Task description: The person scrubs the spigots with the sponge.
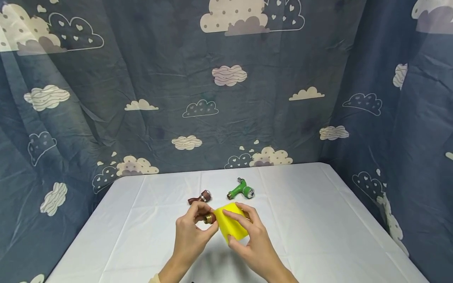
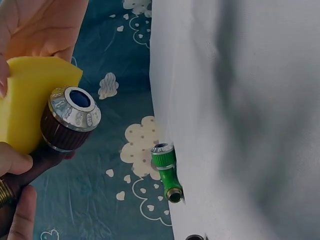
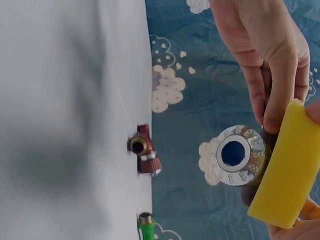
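Note:
In the head view my left hand [image 1: 191,232] pinches a dark brown pipe-shaped fitting [image 1: 209,218] by its threaded brass end. Its ribbed collar and silver engraved cap with a blue-looking opening [image 2: 80,98] show in the left wrist view. My right hand [image 1: 254,237] grips a yellow sponge [image 1: 231,224], fingers along its top and thumb beneath. The sponge lies against the side of the fitting, hiding much of it in the head view. Both hands are held above the white table.
On the white-covered table [image 1: 155,224], beyond my hands, lie a second reddish-brown fitting [image 1: 203,196] and a green fitting [image 1: 242,189], each with a silver cap. A dark curtain with cloud patterns [image 1: 247,118] hangs behind the table and at both sides.

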Action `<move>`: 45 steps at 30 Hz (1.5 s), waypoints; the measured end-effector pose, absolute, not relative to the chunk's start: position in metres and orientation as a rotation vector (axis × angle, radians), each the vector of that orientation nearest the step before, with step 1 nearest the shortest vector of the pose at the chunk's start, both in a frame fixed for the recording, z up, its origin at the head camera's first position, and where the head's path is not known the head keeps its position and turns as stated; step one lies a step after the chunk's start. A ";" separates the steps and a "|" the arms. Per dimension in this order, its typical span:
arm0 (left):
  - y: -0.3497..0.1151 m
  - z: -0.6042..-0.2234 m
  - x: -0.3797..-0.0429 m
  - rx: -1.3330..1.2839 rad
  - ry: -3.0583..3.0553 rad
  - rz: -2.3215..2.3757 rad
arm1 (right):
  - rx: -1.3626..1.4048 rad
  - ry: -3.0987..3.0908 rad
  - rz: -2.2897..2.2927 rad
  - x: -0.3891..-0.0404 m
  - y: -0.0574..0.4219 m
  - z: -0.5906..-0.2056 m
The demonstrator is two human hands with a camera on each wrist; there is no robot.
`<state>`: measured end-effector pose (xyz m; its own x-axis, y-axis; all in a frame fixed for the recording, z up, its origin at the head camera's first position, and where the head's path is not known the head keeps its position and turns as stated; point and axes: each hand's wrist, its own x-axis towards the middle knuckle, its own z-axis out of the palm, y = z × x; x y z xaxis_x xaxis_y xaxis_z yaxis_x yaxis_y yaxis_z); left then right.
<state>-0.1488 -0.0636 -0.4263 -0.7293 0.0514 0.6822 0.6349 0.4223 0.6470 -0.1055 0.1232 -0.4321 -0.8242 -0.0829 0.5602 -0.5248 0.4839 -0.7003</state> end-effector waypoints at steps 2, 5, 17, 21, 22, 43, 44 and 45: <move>-0.065 -0.426 -0.149 -0.572 -2.084 -1.357 | 0.506 -2.280 1.309 -0.103 0.122 -0.431; -0.067 -0.425 -0.151 -0.568 -2.059 -1.469 | 0.507 -2.290 1.306 -0.101 0.122 -0.430; -0.079 -0.421 -0.158 -0.336 -1.930 -2.089 | 0.683 -2.274 1.164 -0.097 0.128 -0.428; -0.079 -0.419 -0.158 -0.309 -1.892 -2.136 | 0.714 -2.252 1.085 -0.097 0.130 -0.429; -0.080 -0.419 -0.158 -0.307 -1.885 -2.147 | 0.710 -2.256 1.084 -0.097 0.131 -0.429; -0.084 -0.419 -0.165 -0.083 -1.574 -2.624 | 0.718 -2.124 1.140 -0.100 0.140 -0.430; -0.084 -0.419 -0.166 -0.072 -1.556 -2.638 | 0.739 -2.116 1.137 -0.099 0.139 -0.430; -0.083 -0.419 -0.167 -0.062 -1.546 -2.649 | 0.759 -2.110 1.136 -0.099 0.139 -0.429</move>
